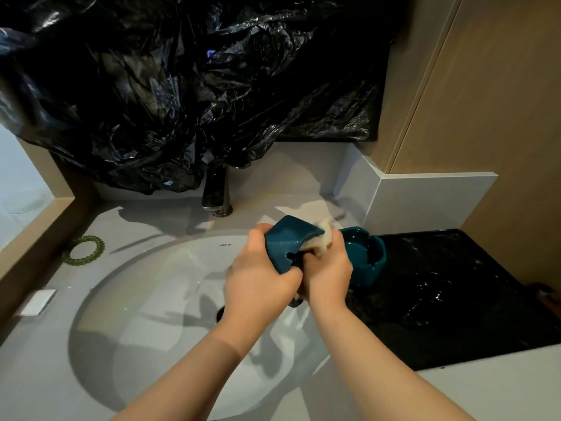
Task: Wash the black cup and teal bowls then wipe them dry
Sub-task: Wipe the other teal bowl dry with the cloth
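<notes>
Currently wiping bowl [288,241] over sink [145,299], gripped in left hand [258,278], cloth [320,241] bunched in right hand [329,275], second bowl [367,256] at three o'clock on black mat [470,314]; risk of dropping and chipping through probably slick, wet glaze.

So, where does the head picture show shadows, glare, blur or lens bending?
Head view: overlapping arm shadows cross the sink, suggesting several lights; the black plastic sheet glints with glare; the wall panel seams lean from wide-angle distortion; the pale cloth in the right hand looks motion-blurred.
</notes>
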